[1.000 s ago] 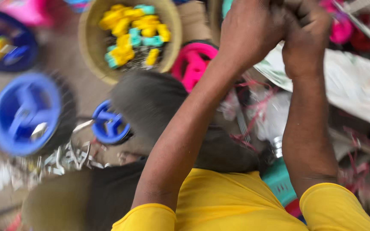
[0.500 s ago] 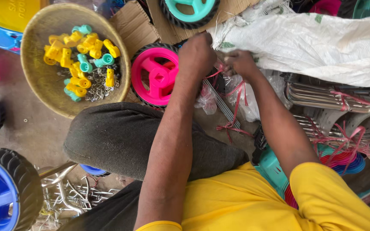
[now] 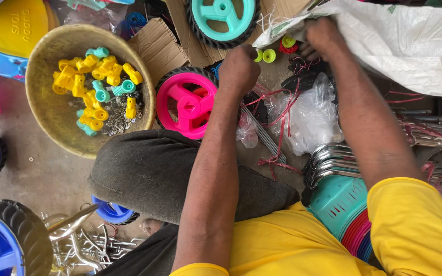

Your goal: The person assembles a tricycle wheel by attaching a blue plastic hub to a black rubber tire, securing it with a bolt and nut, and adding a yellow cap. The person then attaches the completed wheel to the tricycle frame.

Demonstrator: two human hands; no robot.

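My left hand (image 3: pixel 239 69) is curled into a fist above the pink plastic wheel (image 3: pixel 186 105), right beside two small yellow-green caps (image 3: pixel 263 54) on the floor. Whether it holds anything is hidden. My right hand (image 3: pixel 323 37) grips the lower edge of a white woven sack (image 3: pixel 410 43), fingers tucked under the fabric. Between my hands lie red strings (image 3: pixel 277 110) and a clear plastic bag (image 3: pixel 308 115). My dark-trousered knee (image 3: pixel 154 171) lies below the wheel.
A tan round basket (image 3: pixel 52 115) at left holds several yellow and teal plastic fittings. A teal wheel (image 3: pixel 222 20) rests on cardboard at top. Blue wheels (image 3: pixel 3 245) sit at lower left beside metal brackets (image 3: pixel 93 245). Chrome rods (image 3: pixel 431 138) and stacked teal baskets (image 3: pixel 341 204) are at right.
My hands, raised together a second ago, came down to the floor. Since half a second ago they have parted: the right went to the sack's edge, the left toward the small caps.
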